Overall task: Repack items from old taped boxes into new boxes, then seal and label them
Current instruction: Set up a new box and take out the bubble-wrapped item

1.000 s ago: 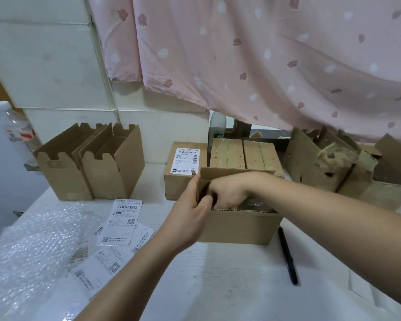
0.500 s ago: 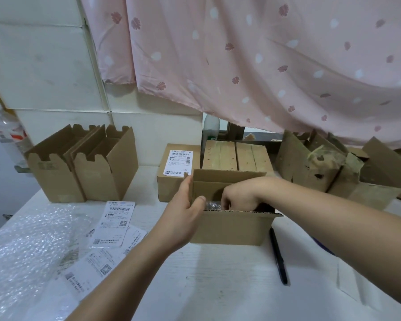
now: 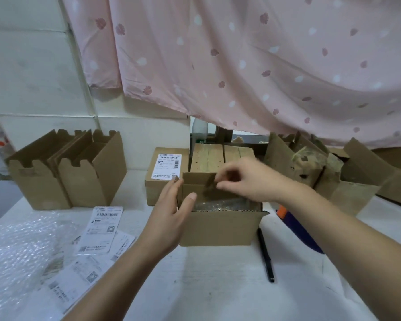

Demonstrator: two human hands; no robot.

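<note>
Found the open box (image 3: 218, 225) on the desk (image 3: 218, 293), flaps up, with the bubble-wrapped item (image 3: 220, 203) sunk inside it. Saw the left hand (image 3: 169, 218) spread wide, fingers straight along the box's left wall, thumb at the rim. Saw the right hand (image 3: 248, 181) above the box's far edge, fingers drawn narrow near the rear flap (image 3: 197, 178) (too blurred to tell whether pinching cardboard or nothing).

Judged the risks as follows. Could have creased or torn the rear flap by folding it down crooked, with a hold at one spot only. Could have trapped the left thumb under it. With too hard a push from the left, could have shoved the box sideways onto the pen (image 3: 265, 253) lying just right of it. With the wrap standing proud of the rim, could have ended with a bulging lid and a poor seal.

Noted loose labels (image 3: 102, 230) left of the box and an already labelled box (image 3: 164, 177) close behind its rear left corner. Easy to confuse, so might have stuck the wrong label on
</note>
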